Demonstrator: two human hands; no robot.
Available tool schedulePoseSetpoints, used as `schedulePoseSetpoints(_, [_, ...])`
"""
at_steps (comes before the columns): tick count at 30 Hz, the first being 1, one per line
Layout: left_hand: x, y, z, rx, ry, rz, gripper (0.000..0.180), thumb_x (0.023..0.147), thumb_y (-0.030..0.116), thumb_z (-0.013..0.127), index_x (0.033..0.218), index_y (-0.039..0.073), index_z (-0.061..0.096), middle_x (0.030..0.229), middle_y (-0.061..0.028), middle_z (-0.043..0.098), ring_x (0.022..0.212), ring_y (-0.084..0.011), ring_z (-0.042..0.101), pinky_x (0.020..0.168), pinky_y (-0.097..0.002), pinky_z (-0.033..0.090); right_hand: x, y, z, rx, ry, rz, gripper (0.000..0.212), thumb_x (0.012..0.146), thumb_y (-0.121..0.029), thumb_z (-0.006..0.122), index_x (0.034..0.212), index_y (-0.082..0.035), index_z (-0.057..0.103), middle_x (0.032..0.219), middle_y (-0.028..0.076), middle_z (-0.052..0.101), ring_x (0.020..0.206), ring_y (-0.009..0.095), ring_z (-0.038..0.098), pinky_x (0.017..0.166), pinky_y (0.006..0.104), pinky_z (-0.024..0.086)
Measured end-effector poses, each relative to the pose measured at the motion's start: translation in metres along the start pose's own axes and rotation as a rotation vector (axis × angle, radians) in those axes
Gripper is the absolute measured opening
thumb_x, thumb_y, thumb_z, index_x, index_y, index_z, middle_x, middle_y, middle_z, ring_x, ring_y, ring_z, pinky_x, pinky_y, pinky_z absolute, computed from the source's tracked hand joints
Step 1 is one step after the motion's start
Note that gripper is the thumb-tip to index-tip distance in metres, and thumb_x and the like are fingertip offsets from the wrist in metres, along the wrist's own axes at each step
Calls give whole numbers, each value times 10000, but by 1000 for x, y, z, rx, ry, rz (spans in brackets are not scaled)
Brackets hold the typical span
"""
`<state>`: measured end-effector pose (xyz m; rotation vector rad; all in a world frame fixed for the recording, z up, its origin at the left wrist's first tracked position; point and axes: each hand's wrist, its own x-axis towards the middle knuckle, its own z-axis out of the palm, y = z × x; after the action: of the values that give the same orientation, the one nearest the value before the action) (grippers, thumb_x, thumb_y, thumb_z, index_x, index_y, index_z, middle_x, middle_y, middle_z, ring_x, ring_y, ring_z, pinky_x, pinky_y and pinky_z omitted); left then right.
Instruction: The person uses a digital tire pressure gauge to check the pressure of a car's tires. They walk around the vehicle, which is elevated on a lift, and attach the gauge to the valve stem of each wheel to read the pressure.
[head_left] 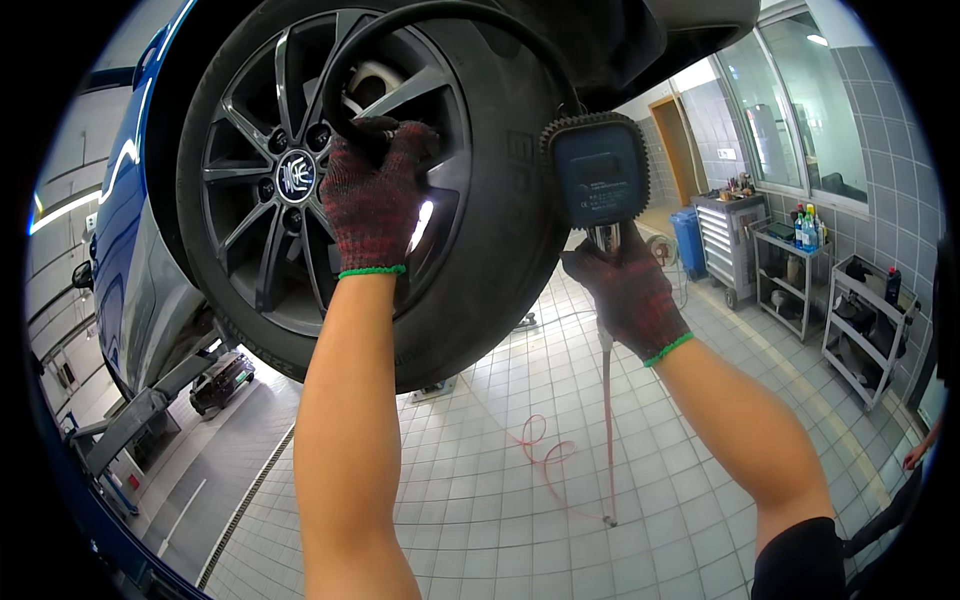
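A raised car wheel with a black tyre [505,230] and dark multi-spoke alloy rim [270,230] fills the upper left. My left hand [375,205], in a red-and-black knit glove with a green cuff, is in front of the spokes, right of the hub cap. Its fingers are closed around the end of a black hose [440,9]; they hide the hose tip and whatever it touches. That hose arches over to a tyre inflator [600,165] with a square gauge in ribbed black rubber. My right hand [635,290], gloved alike, grips the inflator's handle from below, right of the tread.
A thin red air line [608,420] hangs below the inflator and loops on the tiled floor. On the left are the blue car body [115,240] and a lift arm [140,420]. Along the right stand a blue bin [687,243], a tool cabinet [725,245] and carts [790,280]. Another person's hand [914,456] shows at the edge.
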<state>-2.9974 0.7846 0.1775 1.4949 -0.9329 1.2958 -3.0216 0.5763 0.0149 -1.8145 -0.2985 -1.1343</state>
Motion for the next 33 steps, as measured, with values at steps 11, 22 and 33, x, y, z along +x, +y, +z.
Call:
schedulePoseSetpoints(11, [10,-9,-4,181,17,116,342,861,307,811,1058,61,680,994,-87,750,929,-227,709,867,-356,526,1,-3,4,158,-49,117,789,874,-384,721,1505,-65,370,1183,231,673,1130,377,661,1008,457,505])
schedulePoseSetpoints(22, [12,-10,-3,102,4,64,339,844,285,828,1059,63,687,996,-83,740,945,-218,698,892,-352,518,4,-7,1,134,-98,158,849,885,-364,719,1548,-90,265,1258,258,637,1147,382,657,1030,485,502])
schedulePoseSetpoints(33, [8,-3,-2,128,23,65,342,851,284,830,1065,63,681,998,-75,738,946,-208,694,893,-349,517,3,-8,2,201,-95,187,814,881,-360,727,1529,-81,322,1295,237,638,1179,373,647,1068,471,482])
